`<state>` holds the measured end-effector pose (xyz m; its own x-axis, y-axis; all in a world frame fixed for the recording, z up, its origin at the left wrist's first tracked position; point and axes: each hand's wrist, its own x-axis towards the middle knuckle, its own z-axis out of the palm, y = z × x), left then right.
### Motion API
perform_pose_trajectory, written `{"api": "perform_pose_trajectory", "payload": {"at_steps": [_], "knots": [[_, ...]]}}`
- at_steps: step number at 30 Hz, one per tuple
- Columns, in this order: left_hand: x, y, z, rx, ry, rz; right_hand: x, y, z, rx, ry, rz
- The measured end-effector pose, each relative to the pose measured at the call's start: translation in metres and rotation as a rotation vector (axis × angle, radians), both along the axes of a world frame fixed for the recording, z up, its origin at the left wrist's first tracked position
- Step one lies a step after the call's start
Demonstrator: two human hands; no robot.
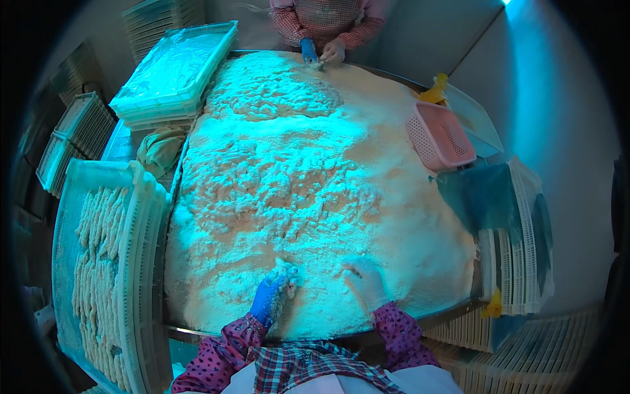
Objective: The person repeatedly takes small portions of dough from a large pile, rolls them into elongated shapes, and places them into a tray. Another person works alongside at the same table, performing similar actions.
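A deep layer of pale crumbs (420,217) covers the worktable in front of me. My left hand (266,299), in a blue glove, is low over the near part of the crumbs. Its crumb-dusted fingers are curled round a small crumb-coated piece (289,287), partly hidden by the hand. To the right, my right hand (367,284) wears a whitish glove and lies on the crumbs. The fingers reach forward and look apart, though their tips blend into the crumbs. Lumpy coated pieces (275,180) lie heaped across the middle of the layer.
At the left stands a stack of trays (141,262), its top one holding rows of coated strips (98,262). Behind it are more trays (170,72) and a cloth (161,150). A pink basket (441,136) sits on the right edge. Across the table a co-worker's gloved hands (321,52) work.
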<state>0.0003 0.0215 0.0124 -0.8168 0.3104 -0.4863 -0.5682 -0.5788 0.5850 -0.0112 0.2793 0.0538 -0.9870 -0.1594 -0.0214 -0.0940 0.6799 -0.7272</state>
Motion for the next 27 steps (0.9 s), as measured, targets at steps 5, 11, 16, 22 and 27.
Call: {"api": "perform_pose_trajectory", "payload": {"at_steps": [5,11,16,22,27], "knots": [[0.003,-0.003,0.031,0.151,-0.015,0.13,-0.003,-0.01,-0.004,0.003,-0.033,-0.073],[-0.004,0.019,0.033,0.393,-0.08,0.14,-0.008,-0.029,-0.017,-0.726,-0.294,-0.359],[-0.001,-0.008,-0.007,0.905,0.096,0.121,0.002,-0.027,0.001,-0.13,-0.026,-0.169],[-0.005,0.018,0.028,0.634,-0.047,0.173,-0.001,-0.036,-0.016,-0.579,-0.258,-0.255],[-0.013,0.016,0.013,0.709,0.147,0.322,0.025,-0.134,0.045,-0.131,0.312,0.19]]}}
